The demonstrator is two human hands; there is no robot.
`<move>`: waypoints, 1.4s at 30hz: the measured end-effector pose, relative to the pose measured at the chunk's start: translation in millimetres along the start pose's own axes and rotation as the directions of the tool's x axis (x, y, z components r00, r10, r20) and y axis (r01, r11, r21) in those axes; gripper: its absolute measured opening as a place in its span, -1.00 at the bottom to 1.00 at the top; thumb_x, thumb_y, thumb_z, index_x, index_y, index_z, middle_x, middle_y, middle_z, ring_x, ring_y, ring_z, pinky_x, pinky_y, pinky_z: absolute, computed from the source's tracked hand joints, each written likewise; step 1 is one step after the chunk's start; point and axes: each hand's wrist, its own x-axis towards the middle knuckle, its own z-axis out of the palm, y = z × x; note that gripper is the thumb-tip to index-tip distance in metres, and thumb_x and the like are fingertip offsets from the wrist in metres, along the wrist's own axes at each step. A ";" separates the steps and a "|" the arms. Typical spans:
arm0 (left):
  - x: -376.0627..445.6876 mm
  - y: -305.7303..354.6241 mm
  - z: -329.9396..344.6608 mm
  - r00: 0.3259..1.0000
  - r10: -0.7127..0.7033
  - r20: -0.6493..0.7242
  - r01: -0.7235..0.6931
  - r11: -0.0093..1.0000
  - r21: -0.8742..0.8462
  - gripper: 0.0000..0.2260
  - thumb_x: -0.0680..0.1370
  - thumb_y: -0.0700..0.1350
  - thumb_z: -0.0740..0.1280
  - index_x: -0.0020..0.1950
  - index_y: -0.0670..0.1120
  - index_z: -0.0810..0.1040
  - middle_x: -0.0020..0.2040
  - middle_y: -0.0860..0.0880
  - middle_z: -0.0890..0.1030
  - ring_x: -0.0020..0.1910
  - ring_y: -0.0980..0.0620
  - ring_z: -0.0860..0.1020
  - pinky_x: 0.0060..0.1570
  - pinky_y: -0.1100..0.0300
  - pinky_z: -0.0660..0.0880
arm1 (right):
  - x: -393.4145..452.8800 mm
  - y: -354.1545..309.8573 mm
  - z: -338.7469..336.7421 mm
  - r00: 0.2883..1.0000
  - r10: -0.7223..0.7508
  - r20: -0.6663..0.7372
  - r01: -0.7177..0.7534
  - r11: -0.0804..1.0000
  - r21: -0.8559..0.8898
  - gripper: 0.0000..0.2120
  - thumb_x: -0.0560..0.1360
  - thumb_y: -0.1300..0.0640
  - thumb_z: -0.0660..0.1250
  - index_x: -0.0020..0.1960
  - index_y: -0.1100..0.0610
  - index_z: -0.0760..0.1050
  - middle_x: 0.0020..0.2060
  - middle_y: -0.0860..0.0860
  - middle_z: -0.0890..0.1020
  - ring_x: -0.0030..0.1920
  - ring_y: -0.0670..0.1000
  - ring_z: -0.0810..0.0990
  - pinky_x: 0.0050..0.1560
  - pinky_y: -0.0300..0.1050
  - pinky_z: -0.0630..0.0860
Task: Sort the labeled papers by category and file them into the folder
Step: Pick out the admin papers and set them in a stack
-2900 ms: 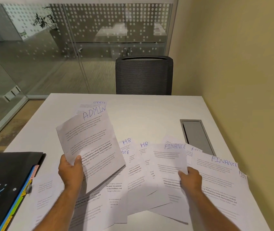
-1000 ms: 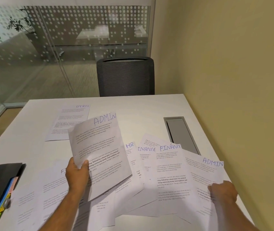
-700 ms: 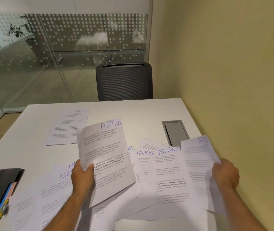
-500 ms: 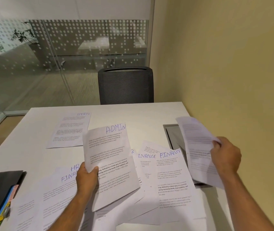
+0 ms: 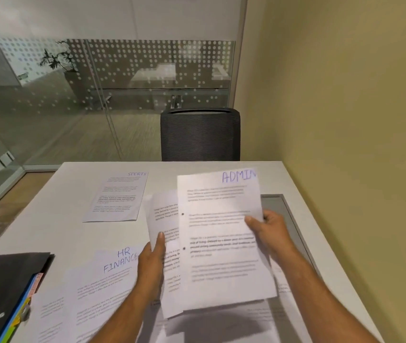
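Centre-right of the frame, a white printed sheet marked ADMIN in blue handwriting [image 5: 224, 233] is held above the desk, the right hand [image 5: 270, 232] pinching its right edge, thumb on the face. Just behind it and to the left sits a second white printed sheet [image 5: 162, 216], its heading hidden, gripped at its lower left by the left hand [image 5: 151, 262]. The job here looks like marrying the two: slide the front page square over the back one, line up top and side edges, then let one hand take both. Below left, loose white pages headed HR and FINANCE [image 5: 103, 276] lie fanned on the white table [image 5: 73, 233]; a SPORTS page [image 5: 117, 196] rests apart, upper centre-left. The black folder with coloured tabs [image 5: 4, 290] waits at lower left.
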 end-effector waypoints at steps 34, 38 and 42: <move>26.5 -12.3 -15.8 0.988 0.126 0.091 -0.150 0.921 0.359 -0.66 0.61 -0.26 0.30 0.29 0.06 0.35 0.06 0.12 0.58 -0.05 0.22 0.55 -0.34 0.48 0.49 | -28.3 90.4 90.1 0.997 0.063 0.044 -0.057 0.989 -0.138 -0.52 0.59 0.37 0.26 0.33 -0.11 0.32 0.11 -0.13 0.59 0.12 -0.09 0.58 0.16 -0.11 0.54; 51.5 -35.3 -24.2 0.993 0.009 0.114 -0.074 0.808 0.585 -0.68 0.61 -0.24 0.30 0.31 0.00 0.35 0.18 -0.02 0.59 -0.04 0.14 0.56 -0.28 0.47 0.48 | -10.8 117.9 88.5 0.982 0.182 0.043 -0.145 0.884 -0.444 -0.55 0.53 0.33 0.26 0.29 -0.06 0.28 0.04 -0.07 0.58 0.08 0.07 0.60 0.16 0.12 0.60; 70.9 -40.1 -25.9 0.992 -0.066 0.105 -0.028 0.701 0.713 -0.70 0.57 -0.21 0.22 0.24 0.09 0.43 0.03 0.07 0.60 -0.06 0.09 0.56 -0.14 0.32 0.50 | 13.7 132.8 91.6 0.966 0.255 0.049 -0.157 0.724 -0.672 -0.63 0.45 0.25 0.25 0.16 -0.05 0.28 -0.06 -0.07 0.57 -0.05 -0.01 0.59 0.01 -0.01 0.60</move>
